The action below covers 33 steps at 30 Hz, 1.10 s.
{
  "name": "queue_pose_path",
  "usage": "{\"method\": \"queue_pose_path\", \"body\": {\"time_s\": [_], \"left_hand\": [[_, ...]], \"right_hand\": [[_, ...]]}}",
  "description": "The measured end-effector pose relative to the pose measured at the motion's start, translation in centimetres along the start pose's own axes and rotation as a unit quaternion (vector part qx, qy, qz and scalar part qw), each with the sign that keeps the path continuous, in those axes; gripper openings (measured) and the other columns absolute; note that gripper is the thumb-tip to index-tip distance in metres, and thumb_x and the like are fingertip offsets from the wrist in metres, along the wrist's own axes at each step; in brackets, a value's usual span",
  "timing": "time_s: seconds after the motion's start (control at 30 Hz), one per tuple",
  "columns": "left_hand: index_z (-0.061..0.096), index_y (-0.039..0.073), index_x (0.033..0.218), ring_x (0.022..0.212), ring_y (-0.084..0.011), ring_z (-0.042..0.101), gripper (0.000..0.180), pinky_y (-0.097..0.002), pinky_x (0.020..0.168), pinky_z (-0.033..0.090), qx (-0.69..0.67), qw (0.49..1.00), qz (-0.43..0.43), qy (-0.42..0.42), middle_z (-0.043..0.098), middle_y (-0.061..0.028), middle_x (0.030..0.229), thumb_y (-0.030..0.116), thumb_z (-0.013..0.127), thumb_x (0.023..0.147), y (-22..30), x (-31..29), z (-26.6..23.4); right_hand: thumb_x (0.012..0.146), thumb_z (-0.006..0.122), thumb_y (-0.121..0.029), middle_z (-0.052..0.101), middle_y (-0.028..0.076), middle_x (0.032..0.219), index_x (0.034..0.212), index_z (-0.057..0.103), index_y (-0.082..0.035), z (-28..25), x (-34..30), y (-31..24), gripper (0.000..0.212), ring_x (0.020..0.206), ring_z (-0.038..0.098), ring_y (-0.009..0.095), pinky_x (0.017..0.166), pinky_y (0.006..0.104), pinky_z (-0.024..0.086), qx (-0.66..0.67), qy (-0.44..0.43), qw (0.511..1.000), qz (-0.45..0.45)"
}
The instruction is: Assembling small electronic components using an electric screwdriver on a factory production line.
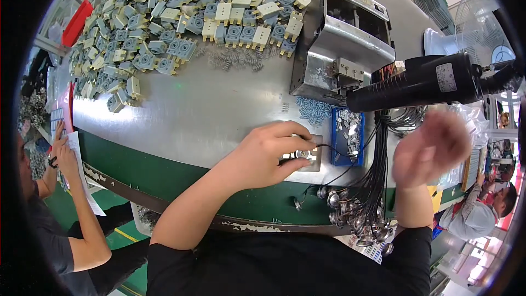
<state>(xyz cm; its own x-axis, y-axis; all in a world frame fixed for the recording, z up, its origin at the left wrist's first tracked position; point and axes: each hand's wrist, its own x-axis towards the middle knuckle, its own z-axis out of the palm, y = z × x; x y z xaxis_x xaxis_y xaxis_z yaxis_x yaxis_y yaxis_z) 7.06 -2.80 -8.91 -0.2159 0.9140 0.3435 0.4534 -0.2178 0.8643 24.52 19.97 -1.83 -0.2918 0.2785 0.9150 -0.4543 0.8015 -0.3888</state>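
My left hand [268,153] is closed at the near edge of the metal table, thumb and fingertips pinching a small white-and-metal part [300,154] over a square metal plate [313,163]. A thin black wire runs from beside this part toward the right. My right hand [432,148] is raised off the table on the right, below a black cylindrical power tool [411,83]. Motion smears its fingers, so whether it holds anything is not visible. Close by the left fingertips stands a blue tray [335,151] of small metal pieces.
Grey-and-cream blocks with brass tabs [181,16] pile up at the far left, with loose springs [235,57] before them. Blue screws [314,111] lie near a metal machine [342,38]. Black cables [382,148] with round metal ends hang over the front edge. People sit at both sides.
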Motion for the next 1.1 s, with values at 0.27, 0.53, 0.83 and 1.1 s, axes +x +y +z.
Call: {"method": "queue_pose_path", "body": {"time_s": [0.27,0.53,0.83,1.1], "left_hand": [[0.079,0.006,0.109,0.102,-0.0304,0.073,0.031,-0.0394,0.086,0.061,0.026,0.999,-0.016,-0.012,0.073,-0.0117,0.117,0.008,0.088,0.079,0.6,0.2,-0.3],[0.08,0.006,0.109,0.103,-0.0291,0.073,0.032,-0.0383,0.086,0.06,0.017,0.999,-0.032,-0.013,0.073,-0.011,0.118,0.007,0.089,0.078,0.7,0.0,-0.3],[0.08,0.006,0.11,0.101,-0.029,0.074,0.034,-0.0378,0.084,0.061,0.018,0.999,-0.03,-0.018,0.073,-0.0112,0.119,0.008,0.089,0.078,0.6,0.2,-0.5],[0.08,0.006,0.11,0.101,-0.0288,0.074,0.033,-0.0382,0.084,0.061,0.017,0.999,-0.027,-0.019,0.073,-0.0112,0.118,0.008,0.089,0.078,0.4,0.2,-0.5]], "right_hand": [[0.093,0.06,-0.078,0.065,0.014,0.099,0.156,0.036,-0.003,3.5,4.8,1.5,0.1,0.094,0.066,0.027,0.093,0.0426,0.052,0.205,-0.206,0.902,0.32],[0.084,0.037,-0.097,0.055,0.008,0.08,0.144,0.041,-0.005,6.7,8.1,1.8,0.11,0.064,0.054,0.02,0.063,0.0369,0.048,0.232,-0.016,0.911,0.341],[0.081,0.034,-0.099,0.054,0.009,0.072,0.139,0.044,-0.003,8.1,7.9,2.5,0.113,0.056,0.052,0.022,0.057,0.0387,0.047,0.182,0.02,0.922,0.34],[0.081,0.036,-0.099,0.054,0.009,0.072,0.136,0.045,-0.003,8.4,7.8,2.6,0.111,0.055,0.052,0.022,0.056,0.0378,0.046,0.171,0.012,0.923,0.344]]}}
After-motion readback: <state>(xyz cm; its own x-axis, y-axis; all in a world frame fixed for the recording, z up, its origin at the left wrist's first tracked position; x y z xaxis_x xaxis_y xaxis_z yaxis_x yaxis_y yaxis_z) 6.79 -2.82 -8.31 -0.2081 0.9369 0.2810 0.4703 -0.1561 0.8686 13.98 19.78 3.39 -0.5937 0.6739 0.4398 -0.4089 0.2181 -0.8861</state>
